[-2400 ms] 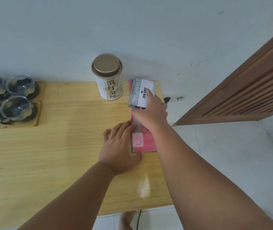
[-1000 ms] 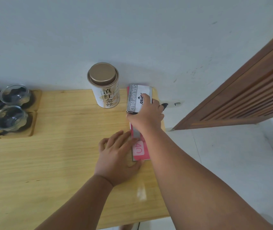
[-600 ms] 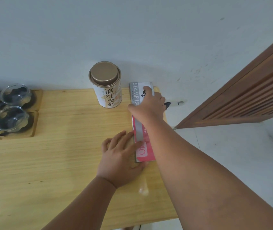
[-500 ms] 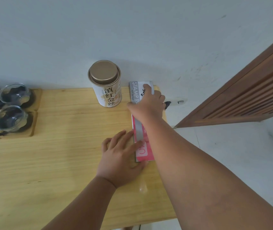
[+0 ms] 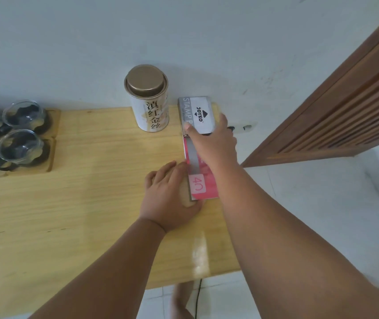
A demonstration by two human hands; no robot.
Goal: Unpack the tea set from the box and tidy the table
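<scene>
1. Glass teacups (image 5: 19,143) sit on wooden trays (image 5: 53,134) at the tabletop's (image 5: 91,192) left edge.
2. Right hand (image 5: 213,143) grips the grey stamp-pad box (image 5: 196,113) at the far right corner.
3. Left hand (image 5: 170,194) lies flat, open, against the pink booklet (image 5: 201,187).

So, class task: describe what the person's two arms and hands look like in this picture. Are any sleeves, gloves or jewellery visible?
Both forearms are bare right up to the bottom edge of the picture: no sleeves show. The left hand and right hand wear no gloves, and no rings, watch or bracelet can be seen on the fingers or wrists. No markings or cables on either arm.
</scene>
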